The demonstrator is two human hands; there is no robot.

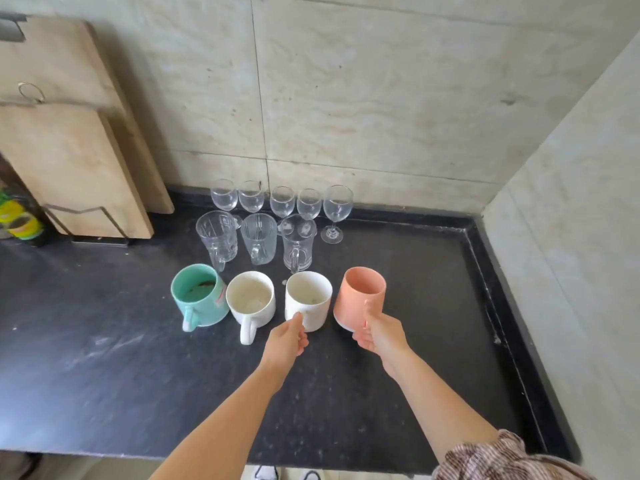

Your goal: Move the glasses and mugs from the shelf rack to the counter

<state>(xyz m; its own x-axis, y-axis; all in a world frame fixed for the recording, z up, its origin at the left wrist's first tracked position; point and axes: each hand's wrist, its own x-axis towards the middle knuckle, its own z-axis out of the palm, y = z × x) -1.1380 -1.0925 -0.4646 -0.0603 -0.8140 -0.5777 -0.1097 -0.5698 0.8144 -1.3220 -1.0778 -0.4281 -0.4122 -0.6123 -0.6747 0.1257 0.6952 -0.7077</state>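
Observation:
On the dark counter (104, 358) stand three rows. Several wine glasses (282, 202) line the back, three clear glass mugs (259, 239) sit in the middle, and ceramic mugs form the front row. From the left these are a green mug (201, 296), a white mug (251, 301), and a second white mug (308, 299). My left hand (285, 341) grips the handle of that second white mug. My right hand (379, 336) holds the handle of a pink mug (360, 299), tilted, at the row's right end.
Two wooden cutting boards (69, 168) lean in a wire stand at the back left, with a yellow-green object (17, 220) beside them. Tiled walls (381, 98) close the back and right. A raised black rim (491, 289) edges the counter on the right.

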